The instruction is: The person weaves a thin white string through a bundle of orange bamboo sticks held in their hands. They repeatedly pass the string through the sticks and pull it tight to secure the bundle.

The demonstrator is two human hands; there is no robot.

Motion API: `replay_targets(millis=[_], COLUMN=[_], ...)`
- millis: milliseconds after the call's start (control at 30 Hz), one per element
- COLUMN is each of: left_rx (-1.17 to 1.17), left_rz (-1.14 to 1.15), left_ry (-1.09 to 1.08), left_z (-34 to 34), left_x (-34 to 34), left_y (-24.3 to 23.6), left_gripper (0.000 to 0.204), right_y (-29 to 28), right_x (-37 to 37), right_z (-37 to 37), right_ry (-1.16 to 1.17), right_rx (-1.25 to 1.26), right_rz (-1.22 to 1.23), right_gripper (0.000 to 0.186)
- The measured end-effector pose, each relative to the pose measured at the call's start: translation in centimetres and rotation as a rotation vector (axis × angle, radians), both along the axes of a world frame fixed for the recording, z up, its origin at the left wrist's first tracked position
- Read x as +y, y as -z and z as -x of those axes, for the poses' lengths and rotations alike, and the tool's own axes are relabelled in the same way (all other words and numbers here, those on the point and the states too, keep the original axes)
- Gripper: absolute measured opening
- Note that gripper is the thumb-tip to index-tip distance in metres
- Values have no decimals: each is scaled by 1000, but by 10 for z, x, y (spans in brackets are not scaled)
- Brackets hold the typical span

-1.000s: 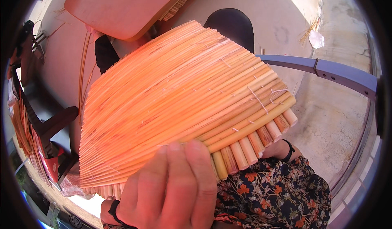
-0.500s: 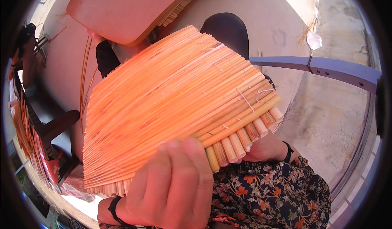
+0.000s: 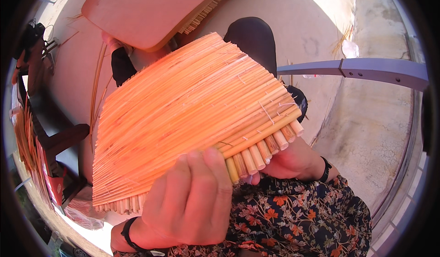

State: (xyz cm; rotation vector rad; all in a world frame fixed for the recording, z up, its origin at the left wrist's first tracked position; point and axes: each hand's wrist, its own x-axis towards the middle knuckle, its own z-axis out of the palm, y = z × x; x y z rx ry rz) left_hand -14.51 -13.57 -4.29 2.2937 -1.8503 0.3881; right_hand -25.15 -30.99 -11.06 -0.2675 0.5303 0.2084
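A stalk panel (image 3: 192,115) tilts above floral clothing (image 3: 298,206), its near edge clamped under the left hand's (image 3: 192,202) bunched fingers; the right hand (image 3: 295,158) is partly hidden beneath, its grip unclear. White stitches (image 3: 266,112) already join stalks; any work left doesn't show. Beyond: pale floor (image 3: 302,32), reddish table (image 3: 133,9).

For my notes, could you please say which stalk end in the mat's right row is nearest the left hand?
The lowest, yellowish end; the others look pinker or browner.
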Motion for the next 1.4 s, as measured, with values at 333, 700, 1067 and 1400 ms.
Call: replay_targets(millis=[333,700,1067,1400], left_rx=[6,46,190,283], left_rz=[114,159,194,143], left_ry=[-69,-47,-77,-119], left_z=[6,19,25,23], left_x=[44,74,95,102], left_y=[10,34,43,47], left_gripper=[28,32,37,43], right_y=[15,-27,-26,-38], right_x=[-47,-19,38,77], right_z=[14,-78,-116,-164], right_ry=[20,-627,-421,-565], right_rx=[-283,-1137,-1101,-718], right_rz=[1726,1379,1209,419], right_gripper=[24,9,22,26])
